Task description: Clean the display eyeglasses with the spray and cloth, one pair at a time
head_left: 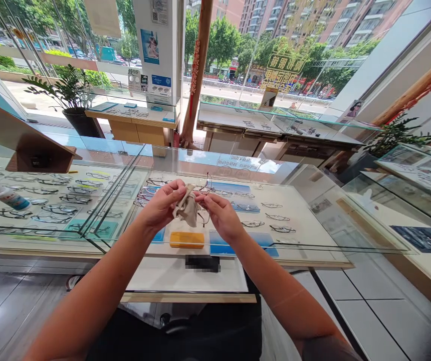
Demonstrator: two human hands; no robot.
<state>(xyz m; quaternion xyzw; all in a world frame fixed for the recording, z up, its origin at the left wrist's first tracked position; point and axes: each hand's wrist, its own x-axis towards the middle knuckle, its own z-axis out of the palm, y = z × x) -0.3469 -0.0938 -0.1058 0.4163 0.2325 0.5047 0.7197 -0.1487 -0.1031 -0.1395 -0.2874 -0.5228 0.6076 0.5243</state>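
My left hand (162, 204) is closed around a beige cleaning cloth (187, 208), pinching it against a pair of thin dark-framed glasses (205, 191). The fingers of my right hand (221, 214) are closed on the frame of the glasses. Both hands hover above a glass display counter (313, 210) that holds rows of spectacles. An orange case (187, 239) lies in the counter just below my hands.
A white spray bottle (3, 194) lies on the left glass case. More glass display cases stand ahead (268, 123) and at the right (418, 170). A potted plant (73, 100) stands at the back left. Grey tiled floor (5, 301) runs along the near left.
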